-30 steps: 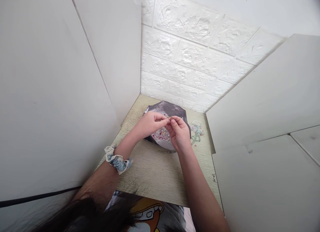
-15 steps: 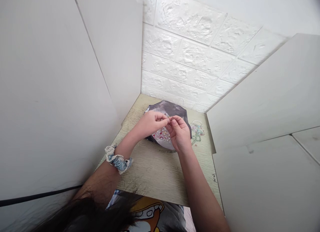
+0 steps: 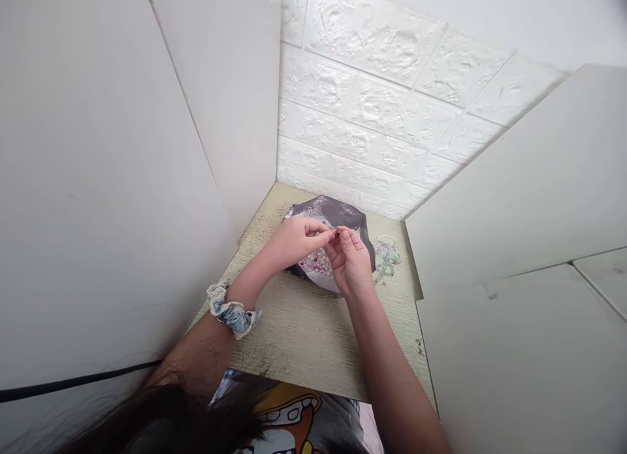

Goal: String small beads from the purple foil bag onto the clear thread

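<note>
My left hand (image 3: 294, 242) and my right hand (image 3: 351, 263) meet fingertip to fingertip above a dark grey shiny pouch (image 3: 327, 213) that lies open on the small wooden table (image 3: 304, 330). Between the pinched fingers sits a tiny bead (image 3: 336, 232), too small to make out clearly. Below the hands, a heap of small coloured beads (image 3: 316, 264) fills the pouch's pale mouth. A blue-and-white scrunchie (image 3: 231, 310) circles my left wrist.
Finished bead strings (image 3: 386, 255) lie on the table right of the pouch. White panels (image 3: 122, 179) close in tightly on the left and right (image 3: 514, 199). A white embossed brick wall (image 3: 382, 108) stands behind. A black cable (image 3: 73, 383) runs at lower left.
Both hands stay pinched together over the pouch; the right fingers have shifted slightly on the small bead. The view has drifted a little.
</note>
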Motion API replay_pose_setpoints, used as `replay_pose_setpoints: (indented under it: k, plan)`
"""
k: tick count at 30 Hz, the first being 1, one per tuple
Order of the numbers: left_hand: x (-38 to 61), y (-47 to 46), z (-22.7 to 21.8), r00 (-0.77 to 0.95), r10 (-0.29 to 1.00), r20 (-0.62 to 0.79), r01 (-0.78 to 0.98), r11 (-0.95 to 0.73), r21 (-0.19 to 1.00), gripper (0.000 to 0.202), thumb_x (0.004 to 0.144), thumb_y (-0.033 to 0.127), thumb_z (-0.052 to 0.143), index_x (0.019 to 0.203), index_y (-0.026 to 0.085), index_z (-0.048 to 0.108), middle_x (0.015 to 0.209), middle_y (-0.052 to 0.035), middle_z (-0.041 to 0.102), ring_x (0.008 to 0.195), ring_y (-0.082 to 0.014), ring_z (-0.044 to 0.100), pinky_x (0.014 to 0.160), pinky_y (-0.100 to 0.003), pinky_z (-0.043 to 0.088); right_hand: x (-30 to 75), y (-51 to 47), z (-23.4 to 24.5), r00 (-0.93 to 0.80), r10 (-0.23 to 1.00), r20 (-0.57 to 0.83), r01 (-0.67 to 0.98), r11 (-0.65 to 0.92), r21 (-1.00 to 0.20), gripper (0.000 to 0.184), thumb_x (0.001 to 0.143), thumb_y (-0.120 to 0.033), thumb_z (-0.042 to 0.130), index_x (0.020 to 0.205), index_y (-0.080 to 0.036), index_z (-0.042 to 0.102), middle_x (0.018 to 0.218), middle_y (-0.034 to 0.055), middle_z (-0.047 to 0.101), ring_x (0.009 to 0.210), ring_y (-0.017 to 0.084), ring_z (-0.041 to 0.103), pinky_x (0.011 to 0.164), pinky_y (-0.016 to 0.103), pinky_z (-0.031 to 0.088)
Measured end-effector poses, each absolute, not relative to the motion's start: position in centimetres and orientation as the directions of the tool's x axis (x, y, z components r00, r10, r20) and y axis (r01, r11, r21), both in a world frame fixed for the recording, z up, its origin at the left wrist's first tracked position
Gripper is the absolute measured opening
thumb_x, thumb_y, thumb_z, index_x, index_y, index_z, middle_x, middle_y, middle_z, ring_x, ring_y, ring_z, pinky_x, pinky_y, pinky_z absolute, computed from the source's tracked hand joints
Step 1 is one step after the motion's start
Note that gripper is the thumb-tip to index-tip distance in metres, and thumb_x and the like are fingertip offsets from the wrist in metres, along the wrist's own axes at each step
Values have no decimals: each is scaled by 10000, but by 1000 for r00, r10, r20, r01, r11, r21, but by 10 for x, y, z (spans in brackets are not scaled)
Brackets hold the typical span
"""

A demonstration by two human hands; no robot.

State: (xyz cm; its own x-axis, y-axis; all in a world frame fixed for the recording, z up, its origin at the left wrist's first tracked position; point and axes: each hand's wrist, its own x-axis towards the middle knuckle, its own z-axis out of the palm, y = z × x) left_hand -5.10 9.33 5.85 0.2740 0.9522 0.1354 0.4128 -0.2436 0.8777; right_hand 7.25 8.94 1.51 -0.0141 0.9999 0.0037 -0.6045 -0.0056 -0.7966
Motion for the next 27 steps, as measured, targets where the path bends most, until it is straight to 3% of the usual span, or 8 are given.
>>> replay_pose_setpoints:
  k: [14, 27]
  plan:
    - [-51, 91, 62, 277, 946, 167, 420, -276, 865, 294, 729, 332, 432, 555, 151, 585, 468, 29, 367, 475, -75, 287, 435, -217, 206, 72, 89, 15, -4, 1000, 4, -579, 1, -815, 117, 696, -281, 588, 754, -185, 555, 723, -17, 572, 713, 76, 556, 727, 250, 503]
    - [-51, 93, 59, 289, 942, 168, 444, -288, 848, 284, 736, 318, 425, 625, 145, 621, 483, 26, 385, 495, -77, 303, 453, -212, 225, 71, 89, 15, -17, 1000, -13, -622, -21, -783, 114, 658, -249, 627, 735, -181, 576, 712, -27, 578, 691, 64, 557, 697, 220, 507]
